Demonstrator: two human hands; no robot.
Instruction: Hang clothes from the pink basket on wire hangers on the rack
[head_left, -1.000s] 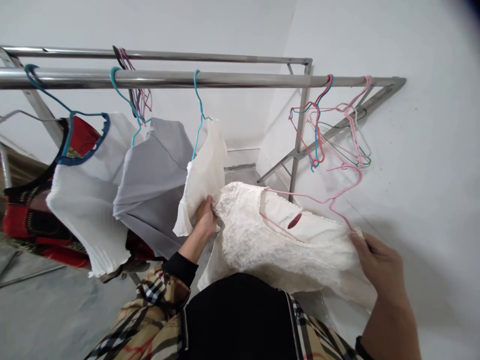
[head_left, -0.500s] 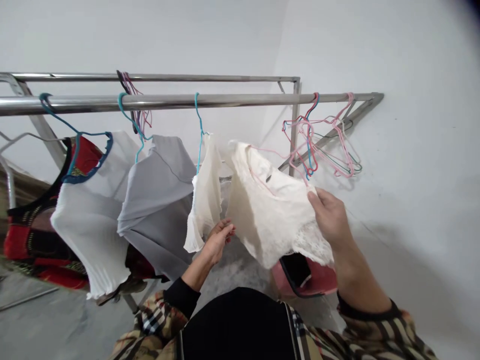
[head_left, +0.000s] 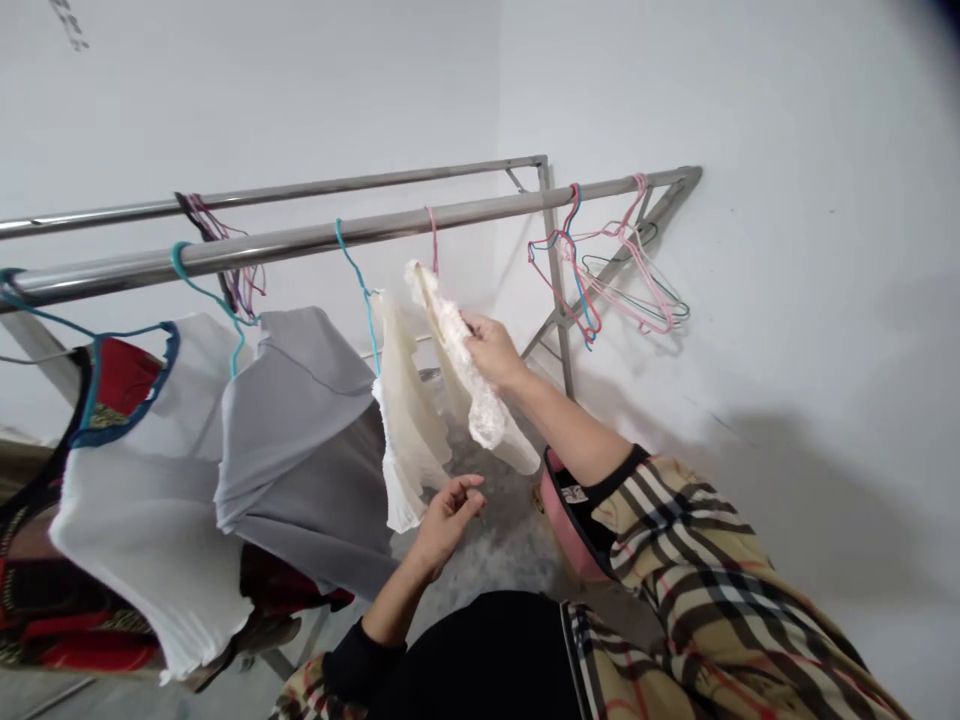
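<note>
A white lace top (head_left: 469, 365) hangs from the front rail by a pink hanger (head_left: 433, 240). Its edge is pinched by my right hand (head_left: 491, 350), fingers closed on the lace near the shoulder. Below and left of that top is my left hand (head_left: 450, 515), holding nothing, its fingers loosely bent and apart. Just behind the left hand hangs a cream garment (head_left: 409, 410) on a blue hanger (head_left: 367, 320); whether they touch I cannot tell.
A grey garment (head_left: 300, 430) and a white ribbed top (head_left: 150, 530) hang further left on the front rail (head_left: 285, 250). Several bare hangers (head_left: 637, 290) hang at the right end. A pink tub (head_left: 570, 535) with dark contents stands on the floor below.
The pink hanger's hook now sits on the rail. My right hand has moved left and up with the top, which has turned edge-on. The view has swung right.
</note>
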